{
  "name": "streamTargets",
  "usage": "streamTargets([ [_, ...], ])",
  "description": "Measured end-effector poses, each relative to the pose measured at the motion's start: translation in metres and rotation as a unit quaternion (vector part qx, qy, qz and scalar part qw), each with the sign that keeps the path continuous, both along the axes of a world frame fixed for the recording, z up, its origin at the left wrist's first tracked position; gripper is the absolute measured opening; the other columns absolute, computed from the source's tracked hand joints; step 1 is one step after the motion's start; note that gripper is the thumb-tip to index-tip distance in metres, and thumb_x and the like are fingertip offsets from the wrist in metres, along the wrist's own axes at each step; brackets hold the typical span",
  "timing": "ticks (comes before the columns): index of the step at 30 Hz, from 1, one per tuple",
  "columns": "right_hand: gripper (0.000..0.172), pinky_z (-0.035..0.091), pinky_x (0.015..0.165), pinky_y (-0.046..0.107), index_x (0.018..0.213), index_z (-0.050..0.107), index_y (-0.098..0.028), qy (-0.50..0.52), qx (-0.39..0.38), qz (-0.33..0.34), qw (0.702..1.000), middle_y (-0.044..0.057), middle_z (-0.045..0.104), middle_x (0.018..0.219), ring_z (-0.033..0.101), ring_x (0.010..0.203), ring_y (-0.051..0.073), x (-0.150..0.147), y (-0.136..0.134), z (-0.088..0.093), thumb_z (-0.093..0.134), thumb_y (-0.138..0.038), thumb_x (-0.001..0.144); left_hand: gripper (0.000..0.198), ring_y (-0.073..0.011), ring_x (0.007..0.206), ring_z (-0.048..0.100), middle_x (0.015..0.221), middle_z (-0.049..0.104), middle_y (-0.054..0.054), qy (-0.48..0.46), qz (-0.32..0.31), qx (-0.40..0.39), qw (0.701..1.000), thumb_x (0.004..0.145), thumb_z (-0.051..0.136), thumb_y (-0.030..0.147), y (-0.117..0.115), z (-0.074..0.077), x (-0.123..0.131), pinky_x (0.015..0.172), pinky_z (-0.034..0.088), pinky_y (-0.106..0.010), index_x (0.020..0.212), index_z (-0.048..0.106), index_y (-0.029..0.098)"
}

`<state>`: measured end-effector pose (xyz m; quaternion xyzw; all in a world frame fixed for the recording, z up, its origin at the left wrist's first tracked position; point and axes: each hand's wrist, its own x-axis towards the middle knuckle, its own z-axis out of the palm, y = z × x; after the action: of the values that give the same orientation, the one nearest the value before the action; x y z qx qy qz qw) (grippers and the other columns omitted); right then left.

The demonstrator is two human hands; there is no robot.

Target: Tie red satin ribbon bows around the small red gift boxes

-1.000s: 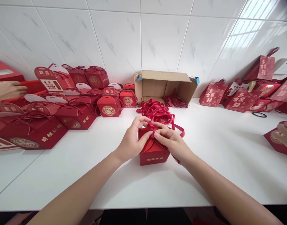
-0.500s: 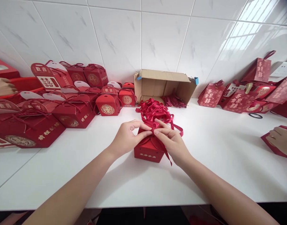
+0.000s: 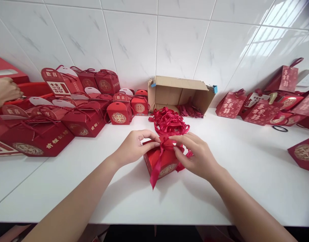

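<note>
A small red gift box (image 3: 167, 160) with a gold round print on its side stands before me on the white table. A shiny red ribbon (image 3: 156, 168) is knotted at its top, with one tail hanging down the front. On the left of the knot, my left hand (image 3: 136, 148) pinches the ribbon between thumb and fingertips. My right hand (image 3: 198, 153) has thumb and forefinger closed around the ribbon on the knot's right side. Fingers partly cover the box top. A heap of loose red ribbons (image 3: 168, 121) lies just behind the box.
An open cardboard box (image 3: 181, 82) lies against the tiled wall. Finished-looking red boxes (image 3: 85, 121) crowd the left, and red bags (image 3: 230, 105) the right. A black ring (image 3: 280, 128) and a red box (image 3: 304, 154) lie right. Another person's hand (image 3: 5, 92) reaches in from the left.
The box has turned, so its round print now faces forward. The ribbon tail hangs at front left instead of right. My right hand has shifted slightly right. The other person's right-side hand has left view.
</note>
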<state>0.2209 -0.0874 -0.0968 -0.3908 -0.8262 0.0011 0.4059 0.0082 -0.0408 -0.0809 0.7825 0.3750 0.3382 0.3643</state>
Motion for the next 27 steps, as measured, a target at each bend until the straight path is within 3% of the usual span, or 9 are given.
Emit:
streamTargets([
  [3,0.028,0.041,0.058,0.027,0.112,0.058,-0.019,-0.011,-0.037,0.046,0.998,-0.004,0.051,0.055,0.047,0.054,0.012,0.007,-0.003,0.009,0.057,-0.024,0.084,0.013,-0.0138,0.083,0.061,0.087,0.067,-0.001,-0.002,-0.006,-0.005,1.0,0.081,0.06,0.03,0.001,0.0,0.001,0.078,0.049,-0.024,0.08,0.066,0.019],
  [5,0.029,0.039,0.05,0.024,0.115,0.057,-0.019,0.003,-0.088,0.054,0.995,-0.007,0.046,0.051,0.043,0.046,0.01,0.011,0.0,0.011,0.054,-0.028,0.088,0.014,-0.0139,0.083,0.061,0.088,0.067,-0.001,-0.001,-0.013,-0.008,1.0,0.081,0.059,0.031,0.002,-0.001,0.0,0.078,0.049,-0.024,0.08,0.066,0.018],
  [8,0.032,0.047,0.06,0.024,0.121,0.053,-0.02,0.027,-0.1,0.049,0.993,0.002,0.062,0.081,0.056,0.066,0.011,0.011,0.01,0.009,0.048,-0.026,0.091,0.014,-0.0137,0.084,0.061,0.088,0.066,-0.001,0.004,-0.027,-0.001,1.0,0.083,0.057,0.03,0.003,-0.001,0.0,0.08,0.048,-0.024,0.082,0.064,0.018],
  [10,0.038,0.049,0.077,0.028,0.127,0.049,-0.022,0.021,-0.079,0.071,0.994,0.006,0.061,0.106,0.058,0.09,0.016,0.006,0.016,0.005,0.051,-0.022,0.089,0.013,-0.0131,0.085,0.06,0.089,0.066,0.0,0.01,-0.034,0.01,0.999,0.084,0.056,0.029,0.003,-0.001,-0.001,0.08,0.047,-0.023,0.083,0.064,0.019],
  [11,0.04,0.049,0.081,0.03,0.128,0.049,-0.022,0.015,-0.07,0.084,0.994,0.007,0.06,0.108,0.057,0.095,0.017,0.003,0.018,0.003,0.052,-0.02,0.088,0.012,-0.0128,0.085,0.06,0.089,0.065,0.0,0.014,-0.037,0.017,0.999,0.084,0.055,0.028,0.002,-0.001,-0.001,0.08,0.047,-0.023,0.084,0.063,0.019],
  [16,0.03,0.05,0.069,0.029,0.113,0.06,-0.02,-0.008,-0.001,0.114,0.993,0.007,0.06,0.092,0.056,0.082,0.016,-0.006,0.021,-0.004,0.044,-0.01,0.09,0.013,-0.0138,0.088,0.059,0.09,0.065,0.0,0.041,-0.044,0.07,0.996,0.085,0.055,0.029,0.002,0.0,-0.002,0.082,0.046,-0.025,0.086,0.064,0.02],
  [20,0.036,0.047,0.063,0.029,0.109,0.066,-0.022,-0.046,0.055,0.111,0.991,0.006,0.054,0.082,0.049,0.075,0.016,-0.004,0.019,-0.006,0.04,-0.006,0.089,0.014,-0.0148,0.088,0.058,0.089,0.065,-0.001,0.067,-0.058,0.118,0.989,0.086,0.054,0.027,0.004,0.002,-0.004,0.082,0.045,-0.027,0.087,0.066,0.021],
  [27,0.046,0.04,0.059,0.03,0.105,0.071,-0.024,-0.072,0.04,0.088,0.993,0.005,0.047,0.074,0.043,0.07,0.016,-0.004,0.02,-0.009,0.041,0.0,0.081,0.015,-0.0152,0.087,0.055,0.087,0.066,0.0,0.128,-0.038,0.182,0.974,0.088,0.05,0.026,0.003,0.004,-0.007,0.091,0.037,-0.033,0.084,0.064,0.021],
])
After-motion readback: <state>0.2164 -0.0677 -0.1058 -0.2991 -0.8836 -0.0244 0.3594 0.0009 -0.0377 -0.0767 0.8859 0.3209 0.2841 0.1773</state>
